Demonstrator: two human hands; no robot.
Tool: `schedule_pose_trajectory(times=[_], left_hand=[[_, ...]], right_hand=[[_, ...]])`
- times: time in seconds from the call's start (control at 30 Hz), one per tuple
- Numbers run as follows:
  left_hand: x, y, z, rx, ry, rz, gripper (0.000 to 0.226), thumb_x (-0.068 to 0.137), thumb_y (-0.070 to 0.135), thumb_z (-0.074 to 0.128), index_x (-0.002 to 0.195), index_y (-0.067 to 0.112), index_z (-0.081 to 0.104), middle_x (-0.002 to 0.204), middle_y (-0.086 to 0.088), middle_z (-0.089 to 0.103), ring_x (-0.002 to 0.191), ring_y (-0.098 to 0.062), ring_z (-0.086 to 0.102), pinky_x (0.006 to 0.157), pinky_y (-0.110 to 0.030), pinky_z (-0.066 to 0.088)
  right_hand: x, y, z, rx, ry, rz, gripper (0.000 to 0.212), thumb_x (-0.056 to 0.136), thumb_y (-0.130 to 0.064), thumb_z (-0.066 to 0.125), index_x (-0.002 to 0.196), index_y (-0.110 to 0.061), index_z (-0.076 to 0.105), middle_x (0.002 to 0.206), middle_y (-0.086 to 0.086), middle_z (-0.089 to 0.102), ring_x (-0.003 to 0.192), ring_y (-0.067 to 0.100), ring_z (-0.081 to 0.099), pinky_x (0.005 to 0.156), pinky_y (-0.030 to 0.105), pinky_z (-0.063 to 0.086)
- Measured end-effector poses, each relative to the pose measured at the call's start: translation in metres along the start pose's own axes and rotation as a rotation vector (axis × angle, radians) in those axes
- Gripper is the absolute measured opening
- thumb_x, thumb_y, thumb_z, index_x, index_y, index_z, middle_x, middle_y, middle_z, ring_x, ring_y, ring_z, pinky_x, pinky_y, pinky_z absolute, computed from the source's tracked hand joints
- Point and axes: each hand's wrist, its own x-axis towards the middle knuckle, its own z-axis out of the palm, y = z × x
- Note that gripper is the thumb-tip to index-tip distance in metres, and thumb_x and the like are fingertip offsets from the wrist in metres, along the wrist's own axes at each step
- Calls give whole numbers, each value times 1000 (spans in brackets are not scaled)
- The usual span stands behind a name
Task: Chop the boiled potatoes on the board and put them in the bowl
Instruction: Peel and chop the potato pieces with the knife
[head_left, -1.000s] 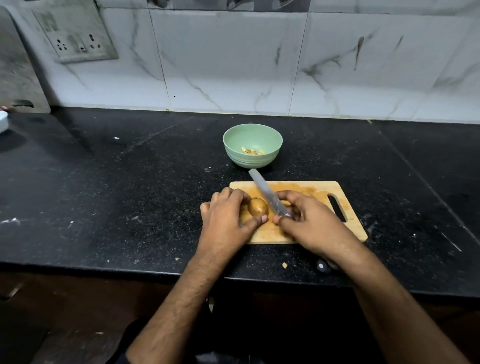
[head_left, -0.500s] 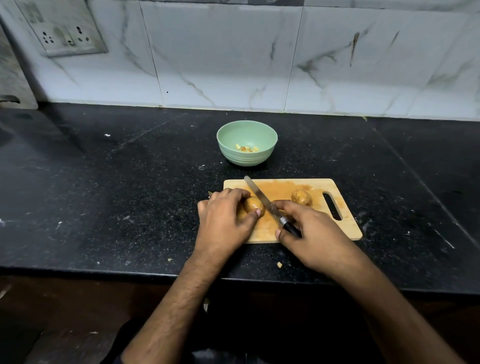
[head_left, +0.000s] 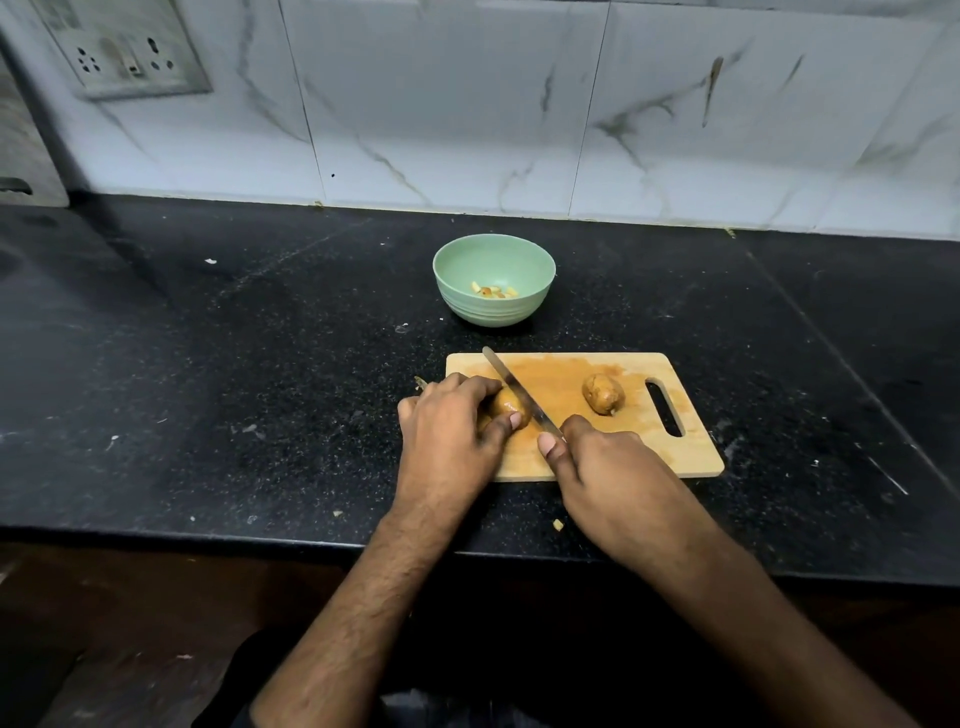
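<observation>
Wooden and stained orange across most of its top, the chopping board (head_left: 623, 457) lies on the black desk (head_left: 208, 415) close to its near edge, its handle slot at the right end; two boiled potatoes rest on it, both looking whole. The near potato (head_left: 506, 405) sits at the board's left end, where the left hand (head_left: 449, 441) curls over it, fingers arched across the top and thumb pressed to its near side, holding it steady; the second potato (head_left: 601, 393) lies untouched toward the right, just left of the slot and well apart from either hand. The right hand (head_left: 608, 483) wraps around the handle of the knife (head_left: 519, 397), the handle itself hidden inside the fist, thumb laid along the near side; the blade runs diagonally up and to the left, resting on or against the right flank of the held potato, though whether the edge has bitten into it cannot be told.

Beyond the board, standing apart from it, the pale green bowl (head_left: 493, 312) holds only a small scatter of yellowish chopped pieces (head_left: 493, 292) at its bottom; a crumb or two lies on the desk near the front edge.

By this showing the job is in its early part; a little chopped potato has reached the bowl, the held potato is only at its first cut, and the other waits entirely; both remain to be chopped and carried over to the bowl.
</observation>
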Motion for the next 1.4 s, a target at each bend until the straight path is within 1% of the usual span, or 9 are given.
schedule_pose_trajectory(times=[0.27, 0.57, 0.8, 0.93, 1.0, 1.07, 1.17, 1.3, 1.4], left_hand=[[-4, 6, 1, 114, 10, 38, 36, 96, 46, 59, 128, 30, 61, 114, 8, 60, 110, -17, 52, 97, -40, 30], [-2, 9, 1, 222, 6, 86, 35, 99, 44, 56, 128, 27, 64, 109, 3, 60, 107, -19, 49, 95, -38, 30], [0, 6, -1, 217, 11, 90, 34, 94, 49, 60, 120, 29, 69, 106, 5, 64, 106, -18, 53, 95, -39, 35], [-1, 5, 2, 164, 28, 74, 33, 92, 45, 65, 118, 25, 71, 104, 2, 65, 105, -21, 54, 95, -43, 37], [-2, 5, 2, 133, 34, 62, 34, 91, 45, 66, 118, 25, 71, 103, 1, 66, 104, -22, 55, 94, -44, 38], [-3, 4, 2, 137, 42, 61, 36, 91, 47, 66, 121, 27, 70, 103, 2, 66, 104, -21, 55, 93, -42, 38], [-5, 5, 2, 194, 64, 60, 40, 93, 50, 61, 127, 29, 66, 105, 5, 64, 104, -19, 53, 91, -38, 37], [-5, 6, 3, 166, 51, 41, 52, 93, 49, 63, 141, 33, 54, 115, 6, 60, 110, -19, 49, 91, -37, 35], [-5, 4, 4, 161, 30, 58, 45, 94, 46, 62, 138, 37, 56, 121, 8, 57, 113, -17, 47, 92, -37, 34]], right_hand=[[-4, -2, -5, -43, -74, 10, 24, 107, -45, 28, 99, -27, 41, 77, 0, 56, 66, 12, 52, 54, 32, 36], [9, -7, -2, -107, -107, 13, 21, 108, -39, 28, 111, -23, 41, 78, 1, 52, 76, 24, 52, 69, 38, 46], [23, -12, 0, -199, -94, 14, 20, 106, -20, 36, 124, -18, 45, 75, -1, 43, 79, 24, 50, 62, 34, 36], [35, -15, -1, -199, -169, 51, 30, 106, -21, 38, 135, -18, 44, 103, 9, 59, 97, 30, 58, 70, 37, 41], [40, -17, -2, -215, -186, 61, 33, 106, -22, 40, 139, -19, 44, 113, 12, 60, 103, 32, 60, 72, 37, 44], [38, -14, -5, -198, -217, 50, 35, 106, -24, 39, 141, -20, 43, 105, 10, 59, 89, 29, 61, 70, 36, 50], [23, -5, -12, -144, -283, 47, 33, 108, -33, 32, 138, -21, 42, 89, 6, 53, 62, 21, 55, 54, 37, 55], [6, 0, -13, -127, -289, 63, 33, 109, -37, 30, 136, -22, 41, 89, 5, 49, 62, 17, 49, 56, 33, 49], [-7, 7, -15, -106, -310, 64, 32, 109, -38, 29, 135, -23, 41, 87, 3, 51, 59, 15, 51, 49, 29, 46]])
